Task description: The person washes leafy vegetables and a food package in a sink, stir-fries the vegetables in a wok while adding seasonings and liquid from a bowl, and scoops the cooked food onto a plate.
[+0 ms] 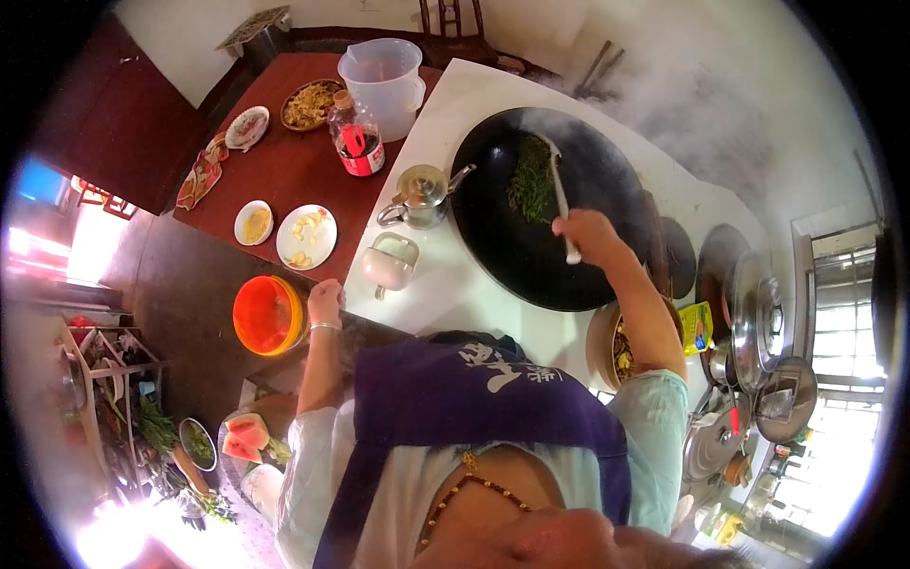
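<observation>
My right hand is closed around the pale handle of a spatula, whose head reaches into a large black wok. Chopped leafy greens lie in the wok under the tool, and steam rises at its far side. At the near left corner of the white counter, my left hand is curled and appears to hold nothing; a bracelet circles that wrist. An orange bucket stands just left of it. On the counter left of the wok are a metal kettle and a white lidded container.
The red-brown table bears a plate of sliced pieces, a small bowl, a red-labelled bottle and a plastic measuring jug. Right of my right arm are a pot of food, a yellow-green packet and metal lids.
</observation>
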{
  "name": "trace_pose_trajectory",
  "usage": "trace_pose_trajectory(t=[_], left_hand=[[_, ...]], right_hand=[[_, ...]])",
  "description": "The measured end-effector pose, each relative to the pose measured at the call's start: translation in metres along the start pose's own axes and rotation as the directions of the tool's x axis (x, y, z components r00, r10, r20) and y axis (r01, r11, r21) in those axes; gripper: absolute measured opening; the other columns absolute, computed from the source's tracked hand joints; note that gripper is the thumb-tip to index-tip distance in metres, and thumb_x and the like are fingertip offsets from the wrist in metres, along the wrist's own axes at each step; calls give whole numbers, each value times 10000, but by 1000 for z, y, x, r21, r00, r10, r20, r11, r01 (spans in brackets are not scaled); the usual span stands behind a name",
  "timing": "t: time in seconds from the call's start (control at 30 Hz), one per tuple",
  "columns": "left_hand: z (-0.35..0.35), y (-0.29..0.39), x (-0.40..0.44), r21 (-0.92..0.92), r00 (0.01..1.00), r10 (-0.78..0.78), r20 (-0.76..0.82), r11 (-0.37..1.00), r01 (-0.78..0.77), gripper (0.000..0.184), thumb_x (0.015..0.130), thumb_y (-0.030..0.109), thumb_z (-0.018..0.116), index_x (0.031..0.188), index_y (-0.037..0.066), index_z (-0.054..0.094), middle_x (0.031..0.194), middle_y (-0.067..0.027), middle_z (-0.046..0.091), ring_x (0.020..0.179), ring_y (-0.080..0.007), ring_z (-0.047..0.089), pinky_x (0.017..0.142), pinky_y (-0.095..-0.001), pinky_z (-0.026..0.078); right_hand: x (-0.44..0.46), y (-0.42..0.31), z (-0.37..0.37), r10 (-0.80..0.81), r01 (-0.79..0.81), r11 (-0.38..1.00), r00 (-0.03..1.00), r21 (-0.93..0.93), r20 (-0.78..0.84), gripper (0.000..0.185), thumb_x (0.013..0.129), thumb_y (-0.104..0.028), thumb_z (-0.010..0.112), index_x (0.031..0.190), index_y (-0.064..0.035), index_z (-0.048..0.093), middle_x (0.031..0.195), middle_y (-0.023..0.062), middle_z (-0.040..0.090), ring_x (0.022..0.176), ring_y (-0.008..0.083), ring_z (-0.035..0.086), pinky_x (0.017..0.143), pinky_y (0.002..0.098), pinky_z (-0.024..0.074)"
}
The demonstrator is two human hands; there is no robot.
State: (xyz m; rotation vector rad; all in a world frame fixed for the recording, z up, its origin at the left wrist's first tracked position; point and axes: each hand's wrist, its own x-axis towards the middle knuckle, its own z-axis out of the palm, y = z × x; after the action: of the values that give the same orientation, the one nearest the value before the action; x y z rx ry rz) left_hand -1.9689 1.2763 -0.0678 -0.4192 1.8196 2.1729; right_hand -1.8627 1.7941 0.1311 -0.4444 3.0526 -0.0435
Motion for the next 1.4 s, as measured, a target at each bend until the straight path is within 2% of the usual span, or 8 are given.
trace_pose_trajectory(t=[0.17, 0.27, 0.37, 0.47, 0.77, 1.0, 1.27, 1.4], left_hand=[[4, 4, -3, -16, 999, 6, -45, 1000, -7, 64, 787, 9, 551, 847, 13, 571, 595, -25, 515, 485, -105, 464, 439, -221, 343], [2, 1, -5, -42, 1000, 27, -6, 999, -27, 72, 788, 3, 551, 858, 3, 569, 603, -20, 513, 487, -103, 461, 439, -221, 341], [10, 10, -12, -52, 998, -9, -61, 999, 6, 79, 790, 0, 548, 866, -7, 569, 606, -16, 509, 491, -100, 459, 441, -217, 337], [9, 7, -10, -46, 997, 1, -75, 999, -5, 83, 792, -1, 545, 870, -10, 572, 601, -12, 504, 487, -97, 453, 439, -214, 330], [3, 2, -2, 18, 1000, 7, -17, 1000, -6, 94, 792, 2, 547, 881, -9, 573, 629, -32, 530, 501, -105, 471, 452, -226, 359], [8, 1, -8, 3, 995, 23, -99, 1000, -23, 97, 792, 8, 557, 886, -11, 571, 649, -34, 543, 509, -108, 484, 452, -221, 372], [14, 15, -14, 89, 994, 55, -99, 995, -47, 59, 777, -12, 545, 822, 3, 579, 610, -18, 519, 484, -98, 459, 438, -218, 351], [10, 5, -8, 27, 996, 39, -77, 999, -37, 63, 784, -12, 547, 843, -6, 568, 590, -16, 505, 470, -97, 445, 434, -217, 346]], right_hand=[[-36, -33, -34, -17, 11, 999, 989, 40, 145, 231, 697, -53, 668, 907, -135, 616, 741, 123, 594, 786, 306, 625, 644, 387, 510], [-70, -47, -62, 207, -108, 911, 955, 399, -212, 185, 790, -33, 621, 958, -108, 621, 813, 121, 638, 772, 249, 654, 616, 341, 519], [-109, -19, -50, 736, -347, 143, 664, 927, 135, 133, 866, -137, 604, 981, -72, 616, 833, 129, 655, 699, 195, 666, 557, 279, 521], [-124, -19, -78, 852, -394, -69, 454, 916, 260, 191, 874, -200, 613, 991, -50, 592, 746, 119, 641, 614, 194, 660, 484, 262, 528], [-86, -18, 23, 928, 128, -171, 354, 977, 116, 277, 875, -245, 562, 1029, -20, 513, 783, 169, 642, 675, 268, 671, 588, 343, 558], [-148, -29, -42, 878, -160, -241, 384, 957, 285, 326, 885, -362, 553, 936, -41, 528, 653, 141, 621, 545, 224, 640, 450, 298, 516], [-50, -48, 50, 886, 352, -294, 449, 889, 115, 280, 926, -333, 519, 938, -57, 474, 801, 200, 631, 726, 316, 662, 640, 386, 562], [-76, -39, 18, 881, 204, -294, 436, 934, 182, 266, 931, -309, 516, 960, -46, 486, 818, 204, 636, 743, 299, 672, 634, 365, 566]])
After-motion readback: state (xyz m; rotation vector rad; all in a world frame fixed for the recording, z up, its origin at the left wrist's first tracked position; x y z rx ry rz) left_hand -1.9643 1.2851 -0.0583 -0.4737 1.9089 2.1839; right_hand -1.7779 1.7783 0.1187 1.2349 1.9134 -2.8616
